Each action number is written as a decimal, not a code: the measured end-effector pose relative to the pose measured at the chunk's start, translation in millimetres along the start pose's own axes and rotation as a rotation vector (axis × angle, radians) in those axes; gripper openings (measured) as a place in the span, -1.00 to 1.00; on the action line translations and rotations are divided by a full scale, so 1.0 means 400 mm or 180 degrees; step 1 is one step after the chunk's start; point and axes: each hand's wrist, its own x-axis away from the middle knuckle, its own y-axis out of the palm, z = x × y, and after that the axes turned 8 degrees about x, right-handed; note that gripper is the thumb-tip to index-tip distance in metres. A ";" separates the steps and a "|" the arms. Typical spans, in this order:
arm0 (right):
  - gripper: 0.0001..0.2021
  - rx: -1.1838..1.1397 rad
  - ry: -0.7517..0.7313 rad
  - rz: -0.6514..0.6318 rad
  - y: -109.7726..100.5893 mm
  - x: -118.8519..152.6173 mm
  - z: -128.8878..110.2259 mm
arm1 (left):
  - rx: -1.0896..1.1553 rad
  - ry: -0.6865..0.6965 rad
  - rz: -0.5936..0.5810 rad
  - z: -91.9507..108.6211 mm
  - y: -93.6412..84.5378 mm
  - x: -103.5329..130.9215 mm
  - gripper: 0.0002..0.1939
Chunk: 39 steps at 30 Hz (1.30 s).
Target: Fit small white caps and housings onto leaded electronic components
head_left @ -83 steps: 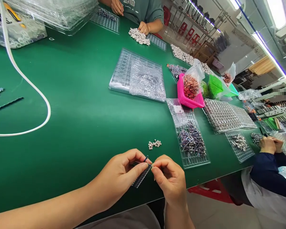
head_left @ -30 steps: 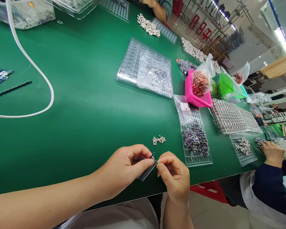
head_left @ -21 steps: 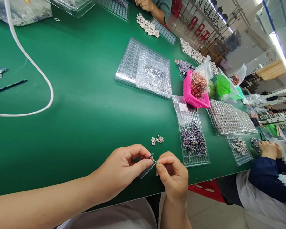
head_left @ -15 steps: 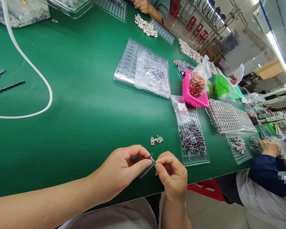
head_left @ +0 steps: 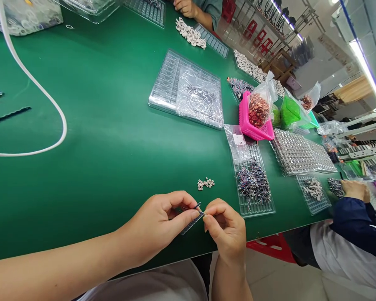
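My left hand (head_left: 164,221) pinches a narrow dark blue ribbed strip (head_left: 189,227) between thumb and fingers, close to the table's front edge. A twisted dark end sticks up past the index finger. My right hand (head_left: 228,228) is closed in a pinch at the strip's right end, its fingertips on a tiny pale piece (head_left: 204,214) whose kind I cannot make out. Just beyond my hands lies a small cluster of round silvery-pink beads (head_left: 206,184). To the right, a clear tray (head_left: 257,207) carries a heap of dark parts with thin wire leads (head_left: 253,179).
Stacked clear trays (head_left: 163,83) with a plastic bag (head_left: 199,98) lie further back. A pink basket (head_left: 253,131) holds a bag of reddish parts. A white cable (head_left: 61,121) curves at left. Co-workers' hands (head_left: 354,189) show at right and at the far side.
My hands hold nearly the same pose, with only a slight shift at the fingertips. The co-worker at right has moved their hand and arm a little. The view has shifted slightly.
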 end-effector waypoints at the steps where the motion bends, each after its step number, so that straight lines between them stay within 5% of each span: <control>1: -0.92 -0.0009 0.0013 -0.0008 0.000 -0.001 -0.001 | 0.0011 -0.0010 0.0000 0.000 0.000 0.000 -0.76; 39: -0.97 -0.0538 0.0199 -0.0217 -0.004 -0.004 -0.004 | 0.0281 -0.0160 -0.0002 0.007 0.003 -0.001 -0.80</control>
